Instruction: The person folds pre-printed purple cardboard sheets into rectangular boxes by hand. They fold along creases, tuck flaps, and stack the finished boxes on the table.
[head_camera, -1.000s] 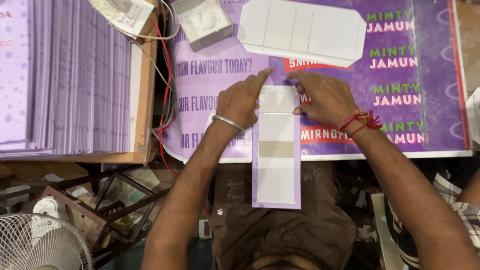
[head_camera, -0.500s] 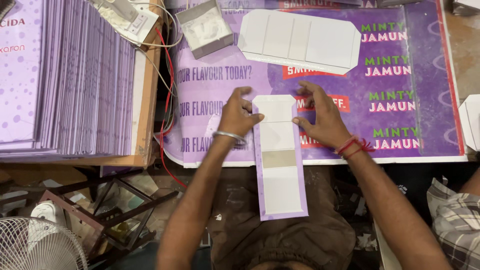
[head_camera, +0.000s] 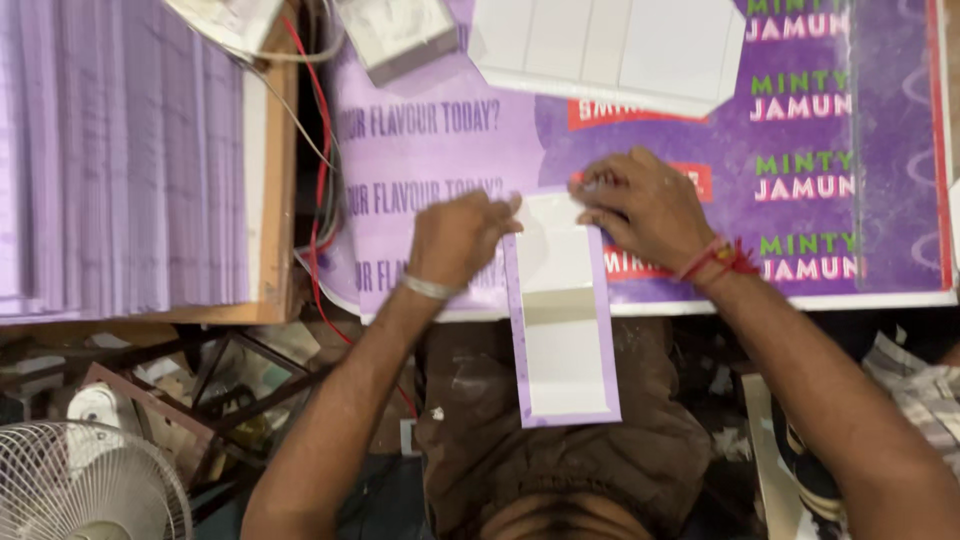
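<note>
Pressing a carton blank (head_camera: 560, 320) at its far end: my left hand (head_camera: 460, 240) and right hand (head_camera: 645, 205), fingers curled, pin it to the desk (head_camera: 880, 200) edge so the near half overhangs my lap. Stacked blanks (head_camera: 120, 160) wait left.

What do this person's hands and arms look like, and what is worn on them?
Both arms are bare up to the frame's edge, with no sleeves or gloves. The left hand has a thin silvery metal bangle at the wrist. The right hand has a red thread band, knotted with loose ends.
</note>
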